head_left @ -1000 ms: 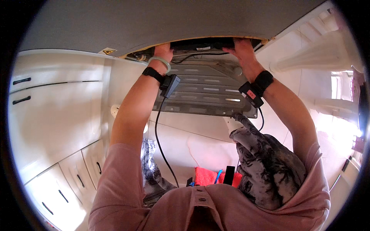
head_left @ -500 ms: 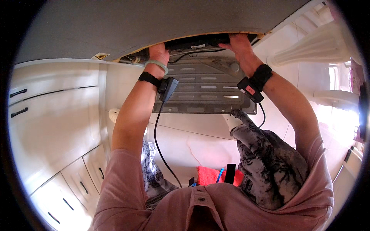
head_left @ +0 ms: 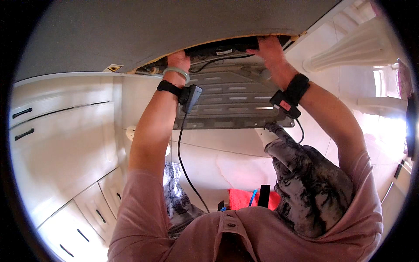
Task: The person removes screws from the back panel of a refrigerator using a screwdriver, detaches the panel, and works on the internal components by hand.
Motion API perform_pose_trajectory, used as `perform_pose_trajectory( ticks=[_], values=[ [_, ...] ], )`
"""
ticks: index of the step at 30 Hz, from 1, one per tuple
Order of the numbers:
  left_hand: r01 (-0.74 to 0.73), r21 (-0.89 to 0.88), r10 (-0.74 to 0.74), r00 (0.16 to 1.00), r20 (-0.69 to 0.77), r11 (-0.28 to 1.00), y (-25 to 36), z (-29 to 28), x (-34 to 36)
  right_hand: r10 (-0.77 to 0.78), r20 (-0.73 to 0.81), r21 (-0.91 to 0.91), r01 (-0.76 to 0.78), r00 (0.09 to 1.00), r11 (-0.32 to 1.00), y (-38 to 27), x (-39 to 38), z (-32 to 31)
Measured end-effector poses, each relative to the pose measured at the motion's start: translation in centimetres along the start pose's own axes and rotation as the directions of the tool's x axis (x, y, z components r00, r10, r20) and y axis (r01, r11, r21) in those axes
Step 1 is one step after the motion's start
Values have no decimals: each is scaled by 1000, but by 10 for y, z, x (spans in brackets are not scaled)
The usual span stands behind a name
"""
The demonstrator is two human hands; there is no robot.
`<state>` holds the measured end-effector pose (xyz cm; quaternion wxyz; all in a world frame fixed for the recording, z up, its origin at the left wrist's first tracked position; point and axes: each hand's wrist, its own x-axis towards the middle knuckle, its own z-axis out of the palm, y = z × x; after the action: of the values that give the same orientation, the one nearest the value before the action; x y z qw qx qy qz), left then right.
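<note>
A large dark grey panel [head_left: 174, 26] with a yellow warning sticker [head_left: 114, 68] spans the top, its lower edge bowed over a dark gap. My left hand [head_left: 178, 59] reaches into the gap's left part, fingers hidden past the edge. My right hand [head_left: 269, 50] reaches into the right part, thumb stretched toward the middle and its other fingers hidden. Between them lie a black part [head_left: 235, 46] and a dark cable [head_left: 218, 62]. Below the gap is a grey slotted metal plate [head_left: 231, 98]. Whether either hand grips something cannot be seen.
White cabinets [head_left: 65, 144] with black handles line the left. A ribbed white object [head_left: 349, 52] stands at the right. My patterned trouser leg [head_left: 305, 187] is close to the plate's lower right corner. A red cloth [head_left: 240, 198] lies near my body; wrist-device cables [head_left: 183, 166] hang down.
The view has shifted slightly, moving cabinets and plate a little in the picture. Both hands stay at the gap in nearly the same places.
</note>
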<state>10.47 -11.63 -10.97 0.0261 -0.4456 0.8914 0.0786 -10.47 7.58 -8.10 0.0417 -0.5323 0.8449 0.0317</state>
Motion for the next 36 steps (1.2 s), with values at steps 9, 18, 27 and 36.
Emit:
perform_pose_trajectory(
  ticks=[9, 18, 27, 36],
  values=[
    [17, 8, -17, 1000, 8, 1000, 4, -4, -4, -5, 295, -93, 34, 956, 995, -1, -1, -24],
    [10, -54, -11, 999, -33, 998, 0, 1, 2, -95, -271, 168, 145, 958, 975, 11, 11, 30],
    [27, 129, -23, 999, -34, 991, 9, -4, -8, -122, -138, -30, 119, 983, 992, 32, 27, 56],
    [33, -8, -33, 998, -59, 999, 8, -4, -2, -140, -289, -58, 128, 947, 990, 16, 14, 43]
  ],
)
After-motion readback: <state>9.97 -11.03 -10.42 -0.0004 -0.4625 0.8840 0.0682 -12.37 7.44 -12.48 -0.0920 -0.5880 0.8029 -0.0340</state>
